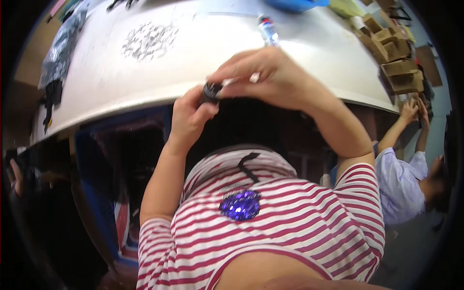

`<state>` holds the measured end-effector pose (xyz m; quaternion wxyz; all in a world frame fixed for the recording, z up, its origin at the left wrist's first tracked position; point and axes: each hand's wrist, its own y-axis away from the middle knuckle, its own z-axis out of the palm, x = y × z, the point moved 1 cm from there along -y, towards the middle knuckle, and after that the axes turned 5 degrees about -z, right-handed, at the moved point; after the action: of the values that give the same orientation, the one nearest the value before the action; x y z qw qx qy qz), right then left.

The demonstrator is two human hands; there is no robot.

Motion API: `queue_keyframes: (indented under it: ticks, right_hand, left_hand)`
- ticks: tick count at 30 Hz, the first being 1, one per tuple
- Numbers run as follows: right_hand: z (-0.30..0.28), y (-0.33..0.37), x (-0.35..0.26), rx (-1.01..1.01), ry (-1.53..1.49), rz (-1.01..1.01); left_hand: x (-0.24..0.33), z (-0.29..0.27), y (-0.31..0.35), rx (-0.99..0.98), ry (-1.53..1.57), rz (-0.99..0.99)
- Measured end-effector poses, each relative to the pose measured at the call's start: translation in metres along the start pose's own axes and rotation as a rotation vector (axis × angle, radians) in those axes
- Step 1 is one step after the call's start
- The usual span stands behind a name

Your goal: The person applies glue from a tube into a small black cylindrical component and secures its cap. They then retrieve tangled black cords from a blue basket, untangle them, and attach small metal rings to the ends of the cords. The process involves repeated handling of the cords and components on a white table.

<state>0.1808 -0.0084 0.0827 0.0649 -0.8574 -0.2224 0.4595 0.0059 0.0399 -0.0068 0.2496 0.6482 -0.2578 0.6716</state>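
My left hand (189,115) is closed round a small black cylindrical part (210,93) at the table's near edge. From the right, my right hand (270,75) reaches over it, thumb and fingertips together at the part's upper end. A small white piece (254,77) shows among the right hand's fingers; its kind is too small to make out. Beyond that hand, on the white table (208,43), lies a clear bottle-like container (268,30) with blue and red on it. Several small grey and white pieces (150,40) are spread farther left.
Clear plastic bags with dark items (63,58) lie along the table's left side. A blue bin (297,4) stands at the far edge. Cardboard boxes (391,48) crowd the right end, where another person (400,179) works. A blue-edged crate (99,183) is below at left.
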Motion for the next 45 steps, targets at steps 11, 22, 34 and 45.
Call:
queue_keyframes:
  ticks: [11, 22, 34, 45]
  right_hand:
    - [-0.115, -0.025, 0.056, 0.375, 0.373, 0.087]
    - [-0.235, -0.066, 0.203, 0.074, 1.161, 0.807]
    - [-0.172, -0.053, 0.105, 0.225, -0.764, 0.590]
    - [-0.014, -0.060, 0.101, -0.150, -0.542, 0.872]
  left_hand:
    - [0.006, 0.008, -0.007, -0.094, 0.329, 0.065]
    - [0.015, -0.002, -0.011, -0.053, 0.352, 0.067]
    - [0.000, -0.008, -0.015, -0.044, 0.319, 0.029]
    - [0.001, -0.019, 0.012, -0.014, 0.303, 0.027]
